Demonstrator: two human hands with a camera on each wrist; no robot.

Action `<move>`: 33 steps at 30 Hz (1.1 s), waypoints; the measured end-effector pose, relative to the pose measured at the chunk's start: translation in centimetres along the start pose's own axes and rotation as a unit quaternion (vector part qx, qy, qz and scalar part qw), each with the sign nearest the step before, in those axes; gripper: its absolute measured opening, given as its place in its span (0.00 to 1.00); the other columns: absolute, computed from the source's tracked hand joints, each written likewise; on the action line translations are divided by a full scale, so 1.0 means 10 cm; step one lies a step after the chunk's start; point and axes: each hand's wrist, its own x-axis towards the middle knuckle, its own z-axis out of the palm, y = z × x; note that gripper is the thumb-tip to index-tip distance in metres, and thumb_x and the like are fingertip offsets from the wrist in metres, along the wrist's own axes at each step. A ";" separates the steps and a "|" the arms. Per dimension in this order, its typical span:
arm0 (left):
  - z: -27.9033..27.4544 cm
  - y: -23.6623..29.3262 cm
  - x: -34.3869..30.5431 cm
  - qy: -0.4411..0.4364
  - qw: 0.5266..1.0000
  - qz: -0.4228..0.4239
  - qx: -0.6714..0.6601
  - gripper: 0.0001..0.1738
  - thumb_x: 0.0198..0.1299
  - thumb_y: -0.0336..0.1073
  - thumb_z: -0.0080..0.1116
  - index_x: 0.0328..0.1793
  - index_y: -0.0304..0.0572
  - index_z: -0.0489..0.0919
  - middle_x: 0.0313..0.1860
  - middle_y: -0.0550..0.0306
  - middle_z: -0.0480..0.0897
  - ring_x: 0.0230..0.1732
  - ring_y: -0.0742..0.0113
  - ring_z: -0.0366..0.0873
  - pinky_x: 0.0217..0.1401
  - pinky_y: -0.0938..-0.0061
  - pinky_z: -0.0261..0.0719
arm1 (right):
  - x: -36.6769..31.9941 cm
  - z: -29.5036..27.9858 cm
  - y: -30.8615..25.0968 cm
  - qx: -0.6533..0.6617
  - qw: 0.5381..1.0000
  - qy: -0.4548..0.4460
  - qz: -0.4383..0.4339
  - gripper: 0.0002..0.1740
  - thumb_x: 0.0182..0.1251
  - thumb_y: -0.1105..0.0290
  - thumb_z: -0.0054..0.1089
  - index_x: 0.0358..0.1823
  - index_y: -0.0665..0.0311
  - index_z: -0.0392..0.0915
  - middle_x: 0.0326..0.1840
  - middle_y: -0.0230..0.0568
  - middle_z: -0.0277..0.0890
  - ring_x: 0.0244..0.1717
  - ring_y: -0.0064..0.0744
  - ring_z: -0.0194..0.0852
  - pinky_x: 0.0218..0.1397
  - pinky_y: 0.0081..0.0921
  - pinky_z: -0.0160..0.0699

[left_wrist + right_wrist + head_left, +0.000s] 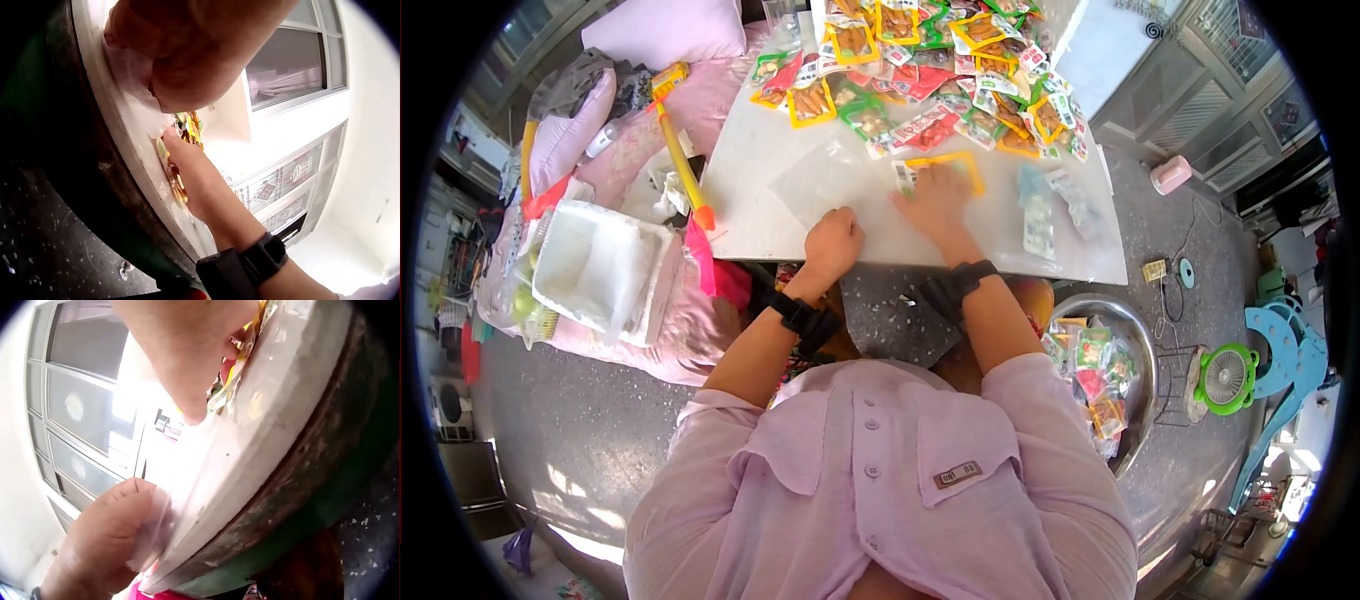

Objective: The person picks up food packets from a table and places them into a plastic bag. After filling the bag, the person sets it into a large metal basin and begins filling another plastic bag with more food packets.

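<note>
One packet (968,166) shows partly beneath right hand (940,206), grip unclear; left hand (835,243) pinches film (815,185).

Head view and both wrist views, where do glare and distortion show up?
Head view: curved fisheye edges, black corners, sunlit patches on the floor; left wrist view: pale wall washed out; right wrist view: white glare beside the right hand.
</note>
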 end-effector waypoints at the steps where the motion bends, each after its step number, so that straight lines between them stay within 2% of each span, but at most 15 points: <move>1: 0.01 -0.01 0.00 0.005 1.000 0.001 -0.001 0.05 0.47 0.32 0.46 0.29 0.39 0.70 0.29 0.45 0.73 0.32 0.47 0.71 0.33 0.59 0.69 | -0.01 -0.02 0.04 -0.002 1.000 -0.009 -0.016 0.29 0.41 0.49 0.57 0.40 0.66 0.71 0.51 0.44 0.64 0.59 0.40 0.51 0.54 0.49 0.46; 5: 0.07 -0.10 -0.02 0.062 0.997 -0.002 -0.040 0.05 0.48 0.31 0.45 0.30 0.39 0.69 0.30 0.44 0.73 0.32 0.45 0.70 0.34 0.59 0.69 | -0.13 -0.07 0.20 0.000 0.996 -0.039 -0.080 0.20 0.46 0.58 0.52 0.39 0.62 0.73 0.48 0.45 0.67 0.56 0.38 0.58 0.54 0.51 0.49; 8: 0.05 -0.08 -0.04 0.064 0.996 -0.015 -0.067 0.05 0.48 0.31 0.46 0.31 0.39 0.69 0.30 0.44 0.73 0.32 0.45 0.70 0.34 0.59 0.69 | -0.26 -0.17 0.31 -0.020 0.983 -0.141 -0.119 0.14 0.49 0.65 0.48 0.37 0.59 0.74 0.44 0.46 0.70 0.51 0.39 0.64 0.52 0.51 0.54; 11: 0.06 -0.08 -0.05 0.063 0.996 -0.003 -0.064 0.04 0.48 0.31 0.46 0.31 0.39 0.69 0.30 0.44 0.73 0.32 0.45 0.70 0.34 0.59 0.69 | -0.28 -0.23 0.35 -0.056 0.981 -0.160 -0.092 0.12 0.50 0.69 0.46 0.36 0.60 0.73 0.40 0.45 0.72 0.47 0.37 0.67 0.50 0.49 0.57; 14: 0.05 -0.07 -0.04 0.060 0.996 0.001 -0.059 0.04 0.49 0.31 0.46 0.31 0.39 0.69 0.30 0.45 0.73 0.32 0.45 0.70 0.34 0.59 0.68 | -0.22 -0.27 0.36 0.054 0.987 -0.149 -0.005 0.12 0.51 0.66 0.46 0.36 0.60 0.73 0.40 0.44 0.71 0.45 0.39 0.68 0.49 0.46 0.59; 16: 0.05 -0.06 -0.05 0.055 0.997 -0.001 -0.059 0.04 0.49 0.31 0.45 0.31 0.39 0.69 0.31 0.45 0.73 0.33 0.45 0.70 0.34 0.59 0.68 | -0.17 -0.05 0.40 0.111 0.994 0.009 -0.010 0.15 0.50 0.62 0.48 0.38 0.59 0.73 0.43 0.43 0.70 0.45 0.40 0.68 0.48 0.45 0.60; 18: 0.03 -0.02 -0.06 0.042 0.998 -0.013 -0.054 0.05 0.49 0.32 0.45 0.31 0.39 0.69 0.31 0.45 0.73 0.34 0.45 0.70 0.35 0.59 0.68 | -0.12 0.05 0.39 0.132 0.989 0.049 0.039 0.19 0.49 0.58 0.50 0.41 0.59 0.72 0.46 0.43 0.68 0.47 0.42 0.66 0.48 0.45 0.59; 20: 0.03 -0.01 -0.06 0.035 0.998 -0.019 -0.049 0.05 0.49 0.32 0.45 0.31 0.39 0.69 0.31 0.45 0.73 0.34 0.45 0.70 0.36 0.59 0.68 | -0.04 0.05 0.28 0.120 0.982 -0.028 0.141 0.24 0.47 0.54 0.52 0.45 0.58 0.69 0.50 0.45 0.65 0.51 0.44 0.63 0.51 0.48 0.57; 23: 0.06 -0.03 -0.05 0.040 0.998 -0.020 -0.040 0.05 0.49 0.32 0.45 0.31 0.39 0.69 0.31 0.45 0.73 0.35 0.46 0.70 0.36 0.59 0.68 | -0.06 -0.14 0.05 -0.034 0.988 -0.117 0.097 0.27 0.46 0.52 0.53 0.49 0.55 0.67 0.55 0.44 0.61 0.58 0.43 0.55 0.54 0.54 0.50; 26: 0.07 -0.05 -0.05 0.050 0.998 -0.016 -0.040 0.05 0.49 0.32 0.45 0.30 0.40 0.69 0.31 0.45 0.73 0.34 0.46 0.70 0.36 0.59 0.68 | -0.10 -0.29 0.01 0.010 0.986 -0.166 0.023 0.26 0.47 0.54 0.52 0.50 0.52 0.68 0.56 0.41 0.60 0.61 0.43 0.50 0.56 0.59 0.42; 29: 0.09 -0.06 -0.05 0.067 0.996 -0.015 -0.052 0.04 0.49 0.32 0.45 0.30 0.40 0.69 0.30 0.46 0.73 0.34 0.46 0.70 0.35 0.59 0.68 | -0.12 -0.27 0.19 0.047 0.971 -0.225 -0.065 0.24 0.47 0.55 0.54 0.48 0.49 0.69 0.57 0.37 0.59 0.62 0.43 0.49 0.57 0.56 0.44; 32: 0.08 -0.04 -0.04 0.078 0.994 -0.030 -0.071 0.04 0.49 0.32 0.46 0.30 0.40 0.68 0.29 0.46 0.73 0.33 0.46 0.70 0.34 0.60 0.68 | -0.17 -0.11 0.40 0.090 0.967 -0.237 -0.025 0.24 0.47 0.55 0.54 0.47 0.54 0.70 0.58 0.38 0.58 0.61 0.44 0.50 0.58 0.52 0.45; 33: 0.08 -0.04 -0.04 0.082 0.993 -0.030 -0.074 0.04 0.49 0.32 0.46 0.30 0.40 0.68 0.29 0.46 0.73 0.32 0.46 0.70 0.34 0.60 0.68 | -0.19 -0.10 0.40 0.078 0.982 -0.172 0.024 0.24 0.47 0.56 0.53 0.46 0.56 0.70 0.58 0.40 0.58 0.61 0.44 0.50 0.57 0.51 0.45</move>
